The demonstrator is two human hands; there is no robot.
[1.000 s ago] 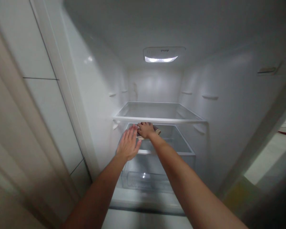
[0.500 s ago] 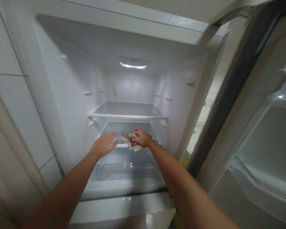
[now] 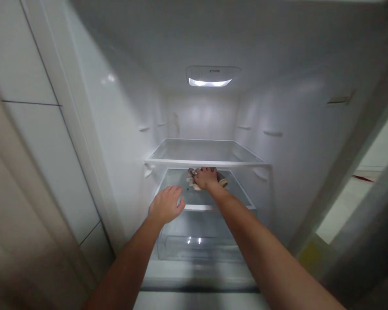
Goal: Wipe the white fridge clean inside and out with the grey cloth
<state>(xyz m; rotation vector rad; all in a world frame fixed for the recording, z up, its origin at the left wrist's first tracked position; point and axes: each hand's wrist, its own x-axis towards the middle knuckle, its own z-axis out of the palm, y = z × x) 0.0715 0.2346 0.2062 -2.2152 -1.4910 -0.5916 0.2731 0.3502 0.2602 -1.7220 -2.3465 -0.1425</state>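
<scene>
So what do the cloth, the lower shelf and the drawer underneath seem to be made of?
The cloth under the right hand: probably woven fabric, matte and patterned, with soft folds. The lower shelf: a smooth, greyish panel, glass or clear plastic, I can't tell which; its white rim looks like plastic. The drawer: likely clear plastic, glossy and see-through, with bright glints.

One head-worn camera, at the mouth of the fridge, close in, facing the back wall. Eye height between lamp, at 12 o'clock, and upper shelf, mid-frame: ceiling seen from below, shelf from above. Right forearm enters from 5, left forearm from 7; clear drawer at 6; pale panels at 9
</scene>
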